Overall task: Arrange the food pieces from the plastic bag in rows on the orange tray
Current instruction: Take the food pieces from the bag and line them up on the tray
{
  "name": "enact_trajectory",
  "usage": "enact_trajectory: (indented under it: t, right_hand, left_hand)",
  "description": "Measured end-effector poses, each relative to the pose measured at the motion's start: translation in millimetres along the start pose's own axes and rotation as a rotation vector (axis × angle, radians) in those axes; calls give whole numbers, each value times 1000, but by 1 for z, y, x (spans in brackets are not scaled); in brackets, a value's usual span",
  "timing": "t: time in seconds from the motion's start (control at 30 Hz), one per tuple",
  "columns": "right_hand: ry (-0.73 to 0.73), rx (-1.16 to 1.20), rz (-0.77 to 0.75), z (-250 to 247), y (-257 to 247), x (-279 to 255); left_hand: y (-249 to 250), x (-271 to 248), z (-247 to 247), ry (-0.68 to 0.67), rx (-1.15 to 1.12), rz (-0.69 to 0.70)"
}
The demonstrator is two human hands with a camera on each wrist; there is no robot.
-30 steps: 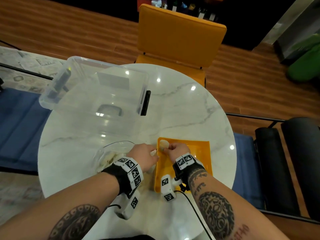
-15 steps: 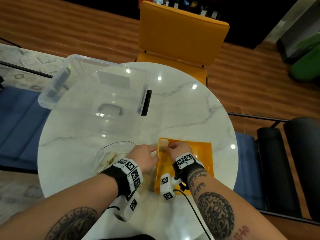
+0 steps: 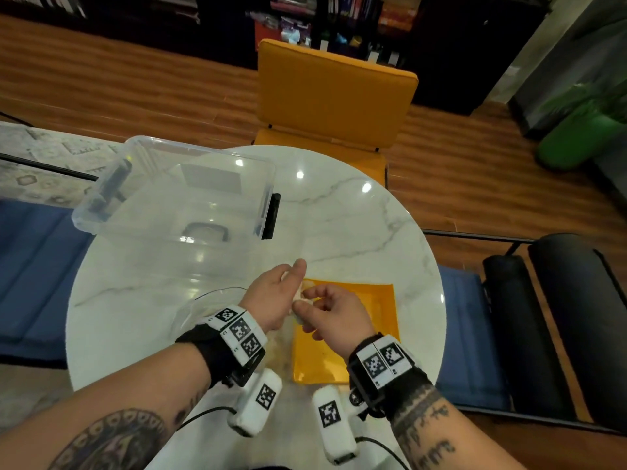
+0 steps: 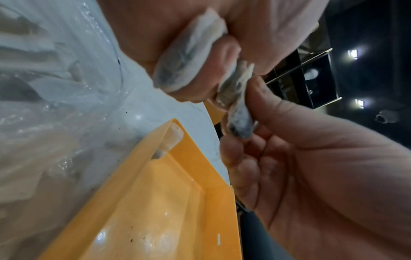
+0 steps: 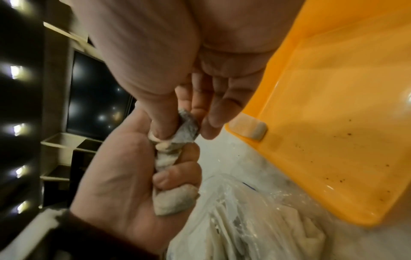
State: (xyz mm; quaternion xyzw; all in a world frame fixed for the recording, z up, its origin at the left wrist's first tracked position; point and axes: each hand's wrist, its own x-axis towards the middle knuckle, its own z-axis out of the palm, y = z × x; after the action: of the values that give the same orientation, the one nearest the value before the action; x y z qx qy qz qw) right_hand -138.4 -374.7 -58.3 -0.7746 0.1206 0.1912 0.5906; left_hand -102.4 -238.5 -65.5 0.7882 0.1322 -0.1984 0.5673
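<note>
Both hands have lifted off the tray's far left corner and now meet above its left edge. Between them is a clump of pale food pieces (image 4: 239, 98): the left hand (image 3: 271, 296) has its fingers curled round several, while the right hand (image 3: 334, 312) pinches one piece between thumb and fingertips, touching the left hand's bunch. One piece (image 5: 249, 129) already lies in the far left corner of the orange tray (image 3: 380, 320). Just left of the tray sits the plastic bag (image 5: 240, 219), crumpled, with more pieces inside. Farther off on the round marble table (image 3: 339, 225) stands a clear storage tub (image 3: 190, 195), and an orange chair (image 3: 332, 93) is beyond.
</note>
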Motion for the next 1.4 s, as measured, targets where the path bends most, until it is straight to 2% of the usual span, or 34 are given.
enact_trajectory:
  t: [0.1, 0.2, 0.27, 0.43, 0.53, 0.67, 0.83, 0.97, 1.07, 1.17, 1.4]
  right_hand:
    - [49, 102, -16, -6, -3, -3]
    - [88, 185, -43, -13, -6, -6]
    - [119, 224, -48, -15, -8, -7]
    - [161, 384, -14, -17, -11, -7]
    - [146, 347, -39, -16, -9, -7]
    - [155, 164, -121, -19, 4, -7]
    - [90, -88, -213, -24, 25, 0]
    - [83, -252, -107, -25, 46, 15]
    - [109, -271, -21, -26, 62, 31]
    - [130, -316, 69, -24, 75, 50]
    - [113, -369, 233, -7, 78, 81]
  left_hand:
    - [1, -2, -2, 14, -173, 13]
    - [6, -8, -7, -67, -298, 18]
    - [11, -14, -11, -123, -334, 6]
    - [14, -19, -10, -166, -354, 3]
    - [13, -18, -8, -146, -361, 32]
    - [6, -14, -8, -68, -170, 183]
    - [-9, -12, -7, -149, 21, 216]
    - [-21, -6, -8, -91, 133, 170]
    - [-34, 7, -11, -44, 411, 141]
    - [-42, 14, -7, -60, 630, 111]
    - [-49, 20, 3, -83, 649, 49]
